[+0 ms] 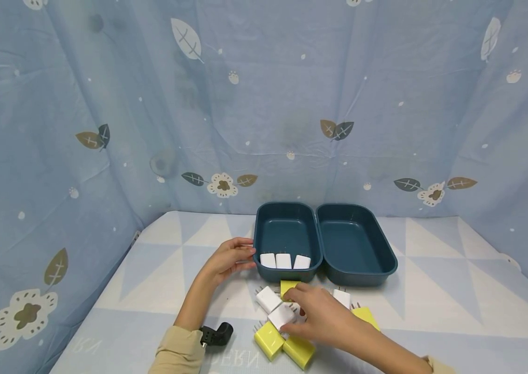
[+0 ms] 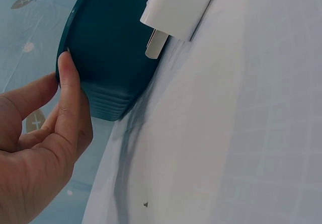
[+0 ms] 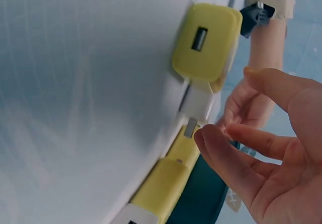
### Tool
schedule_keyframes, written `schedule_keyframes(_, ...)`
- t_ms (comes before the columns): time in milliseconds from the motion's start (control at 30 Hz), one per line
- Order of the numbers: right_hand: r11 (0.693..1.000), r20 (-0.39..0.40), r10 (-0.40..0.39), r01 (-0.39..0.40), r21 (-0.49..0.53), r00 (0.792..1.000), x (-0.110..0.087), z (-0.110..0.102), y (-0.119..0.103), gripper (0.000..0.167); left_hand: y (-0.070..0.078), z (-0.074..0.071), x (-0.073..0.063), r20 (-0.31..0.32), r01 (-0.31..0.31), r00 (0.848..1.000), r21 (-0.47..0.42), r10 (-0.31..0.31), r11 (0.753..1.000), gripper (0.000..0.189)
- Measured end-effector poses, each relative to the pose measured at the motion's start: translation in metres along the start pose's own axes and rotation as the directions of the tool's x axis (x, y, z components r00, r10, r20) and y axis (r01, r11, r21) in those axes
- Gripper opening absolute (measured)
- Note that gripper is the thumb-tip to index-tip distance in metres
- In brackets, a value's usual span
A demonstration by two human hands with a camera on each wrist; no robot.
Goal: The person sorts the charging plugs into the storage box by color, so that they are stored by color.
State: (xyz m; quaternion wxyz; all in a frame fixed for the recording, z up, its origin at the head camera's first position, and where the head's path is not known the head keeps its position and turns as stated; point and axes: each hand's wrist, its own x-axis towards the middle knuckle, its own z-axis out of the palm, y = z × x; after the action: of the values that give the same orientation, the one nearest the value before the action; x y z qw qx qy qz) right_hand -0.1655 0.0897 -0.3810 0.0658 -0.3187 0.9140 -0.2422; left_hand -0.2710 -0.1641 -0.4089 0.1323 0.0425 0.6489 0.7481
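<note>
My left hand (image 1: 232, 258) holds the left rim of a dark teal bin (image 1: 287, 206), fingertips at its edge. Three white charger plugs (image 1: 284, 261) stand along the near wall inside. My right hand (image 1: 322, 314) hovers over loose plugs in front of the bin, thumb and fingers spread apart and nothing between them. Its fingertips overlap a yellow charger plug (image 1: 290, 287) by the bin. Two white charger plugs (image 1: 269, 299) lie left of that hand. Nearer me are two more yellow plugs (image 1: 268, 340), and one in the right wrist view shows a USB slot (image 3: 199, 39).
A second teal bin (image 1: 352, 239) stands against the first on its right, with nothing inside. Another white plug (image 1: 342, 297) and a yellow plug (image 1: 365, 316) lie beyond my right forearm. A patterned blue curtain (image 1: 264, 104) hangs behind the table (image 1: 432, 301).
</note>
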Motion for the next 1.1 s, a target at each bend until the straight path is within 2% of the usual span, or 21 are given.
schedule_keyframes(300,0.986,-0.01,0.053,-0.054,-0.16,0.999,0.001,0.011,-0.007,0.048,-0.001,0.0,0.001,-0.004,-0.001,1.0,0.002,0.001,1.0,0.04)
schedule_keyframes(433,0.984,0.009,0.082,-0.08,-0.159,0.997,0.003,0.012,-0.01,0.045,0.0,0.001,0.0,-0.008,0.003,1.0,0.011,-0.003,1.0,0.04)
schedule_keyframes(567,0.981,0.013,0.074,-0.07,-0.179,0.997,0.004,0.014,-0.01,0.043,0.0,0.001,0.0,-0.011,0.004,1.0,0.011,-0.004,1.0,0.04)
schedule_keyframes(833,0.972,-0.036,0.036,-0.044,-0.231,0.999,0.003,0.017,-0.007,0.052,0.0,0.001,0.0,-0.011,0.002,1.0,0.004,-0.002,1.0,0.041)
schedule_keyframes(1100,0.975,-0.027,0.054,-0.059,-0.216,0.998,0.007,0.021,-0.006,0.052,0.0,0.001,0.0,-0.012,0.003,1.0,0.001,-0.003,1.0,0.04)
